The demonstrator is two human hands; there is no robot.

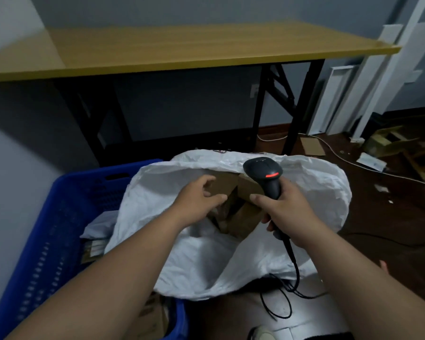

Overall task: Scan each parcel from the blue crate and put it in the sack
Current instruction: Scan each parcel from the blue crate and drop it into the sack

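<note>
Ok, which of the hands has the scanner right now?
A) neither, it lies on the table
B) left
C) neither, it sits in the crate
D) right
D: the right hand grips the black scanner by its handle over the open sack, while the left hand reaches into the sack.

Blue crate [59,217]: left side cut by frame edge, contents mostly hidden under sack [206,253] and left forearm. Cardboard boxes [243,217] in sack partly covered. Parcel labels unreadable. Scanner cable [295,266] end untraceable.
</note>
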